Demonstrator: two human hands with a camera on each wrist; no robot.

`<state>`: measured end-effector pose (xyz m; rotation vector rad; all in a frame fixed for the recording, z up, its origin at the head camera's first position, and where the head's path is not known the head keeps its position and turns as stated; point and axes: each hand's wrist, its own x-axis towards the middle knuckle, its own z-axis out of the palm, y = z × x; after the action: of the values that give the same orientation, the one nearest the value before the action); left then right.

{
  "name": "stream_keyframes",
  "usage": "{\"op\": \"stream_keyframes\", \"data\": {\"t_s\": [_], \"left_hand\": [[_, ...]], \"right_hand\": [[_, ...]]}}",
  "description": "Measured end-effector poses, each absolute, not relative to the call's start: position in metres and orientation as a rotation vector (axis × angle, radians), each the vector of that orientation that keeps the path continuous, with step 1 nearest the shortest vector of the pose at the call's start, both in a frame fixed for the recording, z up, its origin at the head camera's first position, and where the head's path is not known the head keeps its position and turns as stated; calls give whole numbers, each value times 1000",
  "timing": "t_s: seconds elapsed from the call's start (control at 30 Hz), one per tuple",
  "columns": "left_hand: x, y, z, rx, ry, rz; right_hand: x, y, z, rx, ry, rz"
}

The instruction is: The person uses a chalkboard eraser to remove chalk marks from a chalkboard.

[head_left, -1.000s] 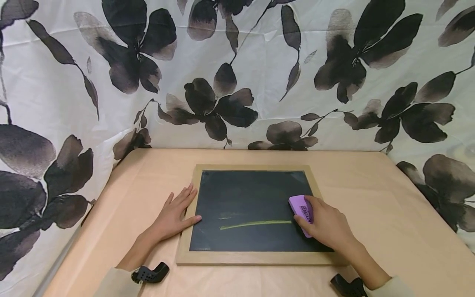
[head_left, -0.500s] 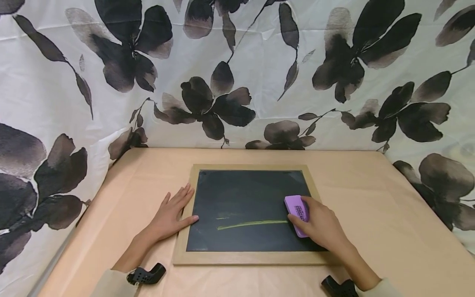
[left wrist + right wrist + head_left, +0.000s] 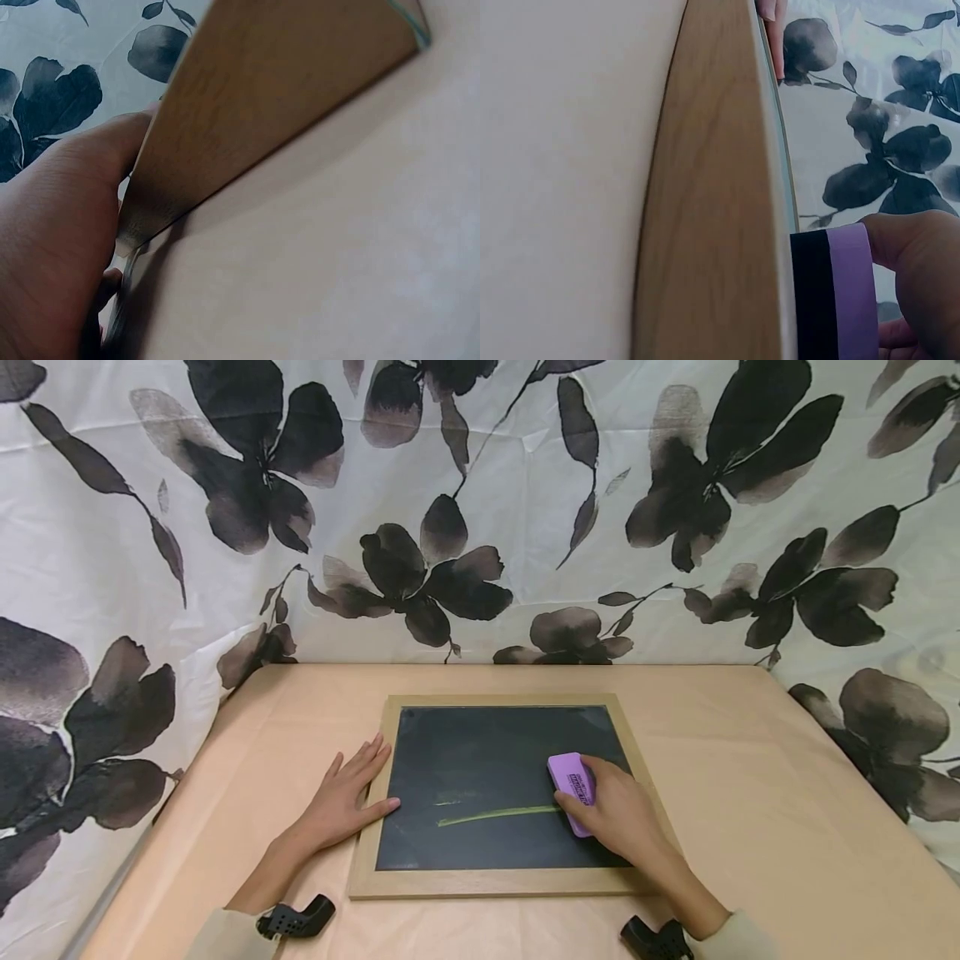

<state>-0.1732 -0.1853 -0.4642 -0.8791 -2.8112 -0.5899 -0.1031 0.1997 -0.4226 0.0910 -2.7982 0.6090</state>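
A chalkboard [image 3: 495,752] in a pale wooden frame lies on the table. My right hand [image 3: 615,806] holds a purple chalkboard eraser [image 3: 573,781] on the board, thumb on one side and fingers on the other. In the right wrist view the eraser [image 3: 853,292] shows a black layer under the purple one. A yellow-green chalk line [image 3: 487,816] runs leftward from the eraser, with a fainter short mark [image 3: 448,802] above it. My left hand [image 3: 341,797] rests with spread fingers on the frame's left side, its thumb reaching over onto the board's edge.
The table [image 3: 750,793] has a peach-coloured cover. Behind it hangs a white cloth [image 3: 540,527] with dark flowers. Each wrist wears a black camera device, the left one [image 3: 296,917] and the right one [image 3: 656,937] both near the table's front.
My right hand has moved left along the chalk line with the eraser, and the line's visible right end is shorter. The left hand stays on the frame. The head view has shifted slightly.
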Motion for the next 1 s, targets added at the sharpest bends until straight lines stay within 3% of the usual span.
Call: {"op": "stream_keyframes", "data": {"t_s": [0.63, 1.0], "left_hand": [[-168, -184, -467, -884, -2771, -587], [-166, -186, -474, -868, -2766, -577]], "right_hand": [[-124, 126, -421, 209, -2822, 606], [-126, 74, -426, 415, -2820, 494]]}}
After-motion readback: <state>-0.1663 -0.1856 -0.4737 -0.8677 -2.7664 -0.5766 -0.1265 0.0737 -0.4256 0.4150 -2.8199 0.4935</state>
